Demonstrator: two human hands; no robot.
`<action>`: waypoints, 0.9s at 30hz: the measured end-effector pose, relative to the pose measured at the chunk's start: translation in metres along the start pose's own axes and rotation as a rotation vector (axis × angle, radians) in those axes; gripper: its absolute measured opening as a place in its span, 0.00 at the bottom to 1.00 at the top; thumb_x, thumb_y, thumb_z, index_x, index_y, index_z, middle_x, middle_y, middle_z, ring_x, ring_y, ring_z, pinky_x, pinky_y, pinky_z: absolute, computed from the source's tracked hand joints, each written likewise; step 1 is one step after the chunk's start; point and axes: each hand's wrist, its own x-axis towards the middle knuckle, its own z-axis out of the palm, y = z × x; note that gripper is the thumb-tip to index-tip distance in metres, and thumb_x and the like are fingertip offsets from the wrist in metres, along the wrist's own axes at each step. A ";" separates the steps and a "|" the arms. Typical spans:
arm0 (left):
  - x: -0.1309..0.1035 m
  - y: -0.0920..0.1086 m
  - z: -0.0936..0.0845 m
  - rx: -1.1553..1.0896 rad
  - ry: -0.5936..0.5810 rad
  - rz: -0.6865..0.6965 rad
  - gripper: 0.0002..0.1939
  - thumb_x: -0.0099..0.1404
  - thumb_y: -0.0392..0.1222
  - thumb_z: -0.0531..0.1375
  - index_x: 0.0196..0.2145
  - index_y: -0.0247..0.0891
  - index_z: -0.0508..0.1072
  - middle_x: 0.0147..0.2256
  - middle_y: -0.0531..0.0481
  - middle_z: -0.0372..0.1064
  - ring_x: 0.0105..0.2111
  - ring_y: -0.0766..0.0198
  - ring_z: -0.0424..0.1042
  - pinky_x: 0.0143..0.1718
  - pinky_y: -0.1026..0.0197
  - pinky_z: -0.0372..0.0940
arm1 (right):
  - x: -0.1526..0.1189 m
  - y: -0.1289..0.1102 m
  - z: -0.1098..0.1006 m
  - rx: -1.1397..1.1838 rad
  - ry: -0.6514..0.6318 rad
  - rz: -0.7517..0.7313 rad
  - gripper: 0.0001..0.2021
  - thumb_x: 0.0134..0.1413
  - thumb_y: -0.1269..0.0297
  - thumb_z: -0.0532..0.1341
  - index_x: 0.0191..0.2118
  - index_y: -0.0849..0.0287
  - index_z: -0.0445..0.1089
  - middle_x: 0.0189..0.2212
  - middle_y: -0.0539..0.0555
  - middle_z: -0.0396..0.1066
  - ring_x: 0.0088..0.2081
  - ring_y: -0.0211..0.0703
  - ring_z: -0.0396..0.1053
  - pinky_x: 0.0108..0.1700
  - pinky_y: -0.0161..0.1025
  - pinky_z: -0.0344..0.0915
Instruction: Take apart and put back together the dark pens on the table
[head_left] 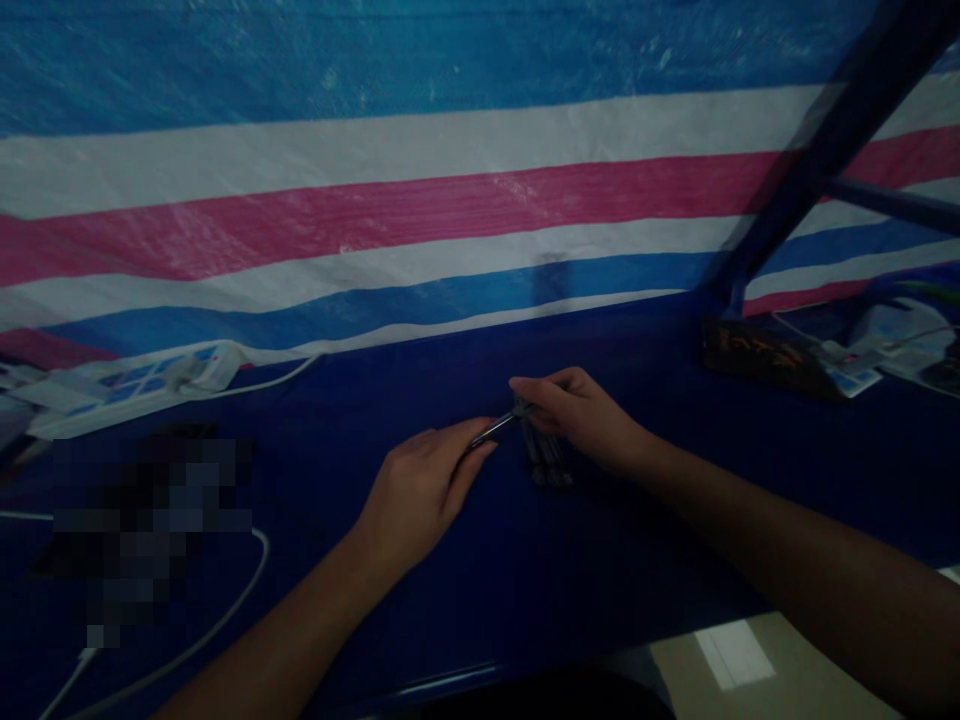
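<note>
My left hand (431, 475) is closed in a pinch around one end of a slim dark pen (493, 430) with a shiny barrel. At the pen's other end, the fingertips of my right hand (581, 410) are pressed together on it. The pen is tilted, its right end higher in view. Just below my right hand, several dark, slender pens (549, 462) lie side by side on the blue table (450, 600); their upper ends are partly hidden by the hand.
A white power strip (142, 385) with plugs runs along the back left. In front of it lies a blurred-out dark device with a white cable (262, 560). A dark box (772, 355) and more cables stand at the right, by a blue metal post (817, 150). Striped sheeting (450, 210) hangs behind.
</note>
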 end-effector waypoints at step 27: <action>0.006 -0.016 -0.014 -0.305 -0.306 -0.344 0.20 0.79 0.49 0.49 0.45 0.39 0.78 0.22 0.59 0.59 0.20 0.68 0.59 0.22 0.66 0.52 | 0.006 -0.006 -0.022 -0.305 -0.138 -0.210 0.10 0.56 0.64 0.70 0.41 0.59 0.71 0.34 0.50 0.74 0.35 0.37 0.70 0.38 0.37 0.64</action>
